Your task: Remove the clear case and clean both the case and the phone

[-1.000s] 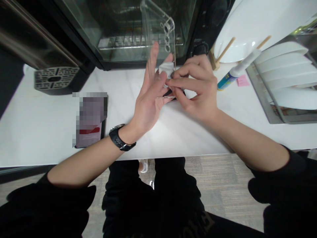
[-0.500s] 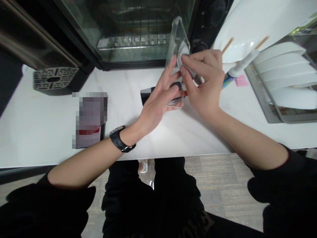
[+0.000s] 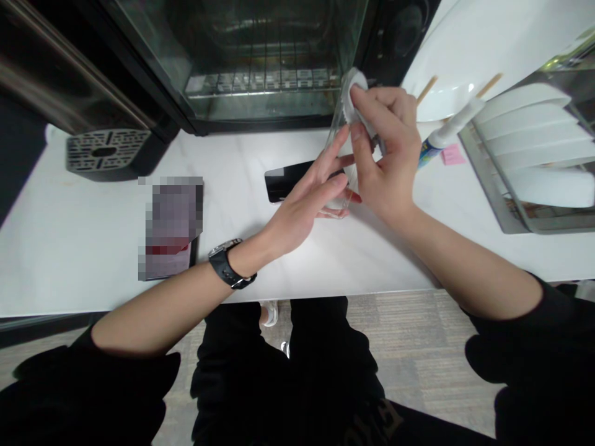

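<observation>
A clear phone case (image 3: 338,127) is held up on edge in my left hand (image 3: 304,201), thumb on one side and fingers behind. My right hand (image 3: 389,145) pinches a white wipe or cotton pad (image 3: 357,80) between thumb and fingers and presses it against the far end of the case. The right fingertips partly cover the pad. Under my left hand a black phone (image 3: 284,181) lies on the counter, its right part hidden by the hand and case.
A second phone (image 3: 174,232), its screen blurred out, lies left on the white counter (image 3: 232,210). Behind stands a toaster oven (image 3: 264,93); a drip tray (image 3: 109,150) is at left. On the right are a glue-like bottle (image 3: 449,133), a pink note (image 3: 452,154) and a dish rack (image 3: 502,204) with white dishes.
The pad in my right hand has moved up to the far end of the case. The case has tilted and dropped slightly toward me, with my left hand following it.
</observation>
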The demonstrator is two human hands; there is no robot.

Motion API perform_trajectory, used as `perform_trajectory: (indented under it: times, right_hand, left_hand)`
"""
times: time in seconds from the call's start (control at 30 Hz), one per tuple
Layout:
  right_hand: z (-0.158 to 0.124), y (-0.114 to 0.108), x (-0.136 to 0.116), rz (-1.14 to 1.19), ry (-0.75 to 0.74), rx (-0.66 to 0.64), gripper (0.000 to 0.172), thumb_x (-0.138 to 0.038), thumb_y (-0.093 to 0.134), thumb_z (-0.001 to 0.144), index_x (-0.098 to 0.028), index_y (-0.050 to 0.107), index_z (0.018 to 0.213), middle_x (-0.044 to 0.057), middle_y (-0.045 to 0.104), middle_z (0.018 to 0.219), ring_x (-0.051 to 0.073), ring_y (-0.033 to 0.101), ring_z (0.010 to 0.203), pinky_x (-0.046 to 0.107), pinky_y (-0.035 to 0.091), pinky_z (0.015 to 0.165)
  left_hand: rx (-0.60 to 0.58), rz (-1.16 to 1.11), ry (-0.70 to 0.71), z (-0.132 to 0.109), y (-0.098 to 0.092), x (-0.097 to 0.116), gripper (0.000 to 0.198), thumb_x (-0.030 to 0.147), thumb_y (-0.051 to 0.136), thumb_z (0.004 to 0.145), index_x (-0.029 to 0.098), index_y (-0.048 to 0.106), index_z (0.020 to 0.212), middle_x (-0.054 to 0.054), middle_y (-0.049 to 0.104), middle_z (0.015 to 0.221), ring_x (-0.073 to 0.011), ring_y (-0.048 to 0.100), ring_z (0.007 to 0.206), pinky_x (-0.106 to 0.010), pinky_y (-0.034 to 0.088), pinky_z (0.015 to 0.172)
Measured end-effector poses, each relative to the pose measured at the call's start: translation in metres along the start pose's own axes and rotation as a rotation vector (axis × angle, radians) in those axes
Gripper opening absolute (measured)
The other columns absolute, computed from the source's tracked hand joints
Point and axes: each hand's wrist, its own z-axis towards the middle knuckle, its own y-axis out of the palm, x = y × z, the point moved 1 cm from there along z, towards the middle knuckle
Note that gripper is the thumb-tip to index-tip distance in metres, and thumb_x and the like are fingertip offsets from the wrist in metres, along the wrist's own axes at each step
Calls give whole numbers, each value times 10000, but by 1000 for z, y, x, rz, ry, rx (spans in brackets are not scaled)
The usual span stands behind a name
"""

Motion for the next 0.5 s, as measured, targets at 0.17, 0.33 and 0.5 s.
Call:
perform_trajectory:
  times: [0.17, 0.33, 0.5]
  right_hand:
    - [1, 3, -4, 127, -83, -113, 320, -373, 507, 1007, -435, 726, 1232, 56, 700, 1077, 286, 608, 1086, 564, 497, 1033]
    - [-1, 6, -16, 212, -338, -263, 313, -234, 529, 996, -359, 751, 1177, 42, 716, 1037, 216, 609, 1022, 477, 537, 927]
    - [-3, 8, -18, 258, -359, -366, 303, -253, 496, 1024, -346, 750, 1162, 23, 713, 1046, 195, 630, 1068, 472, 542, 982]
  left_hand:
    - [92, -70, 54, 0, 2, -3, 583, 518, 505, 1017, 298, 420, 1550, -48, 519, 1562, -227, 689, 1150, -333, 582, 890]
    - [203, -231, 85, 3, -1, 0, 566, 575, 408, 1042, 335, 389, 1554, -36, 602, 1468, -254, 634, 1283, -339, 582, 914]
    - [271, -176, 112, 2, -5, 8, 631, 553, 241, 1069, 467, -2, 1644, 114, 385, 1665, -195, 323, 1555, -351, 511, 1121]
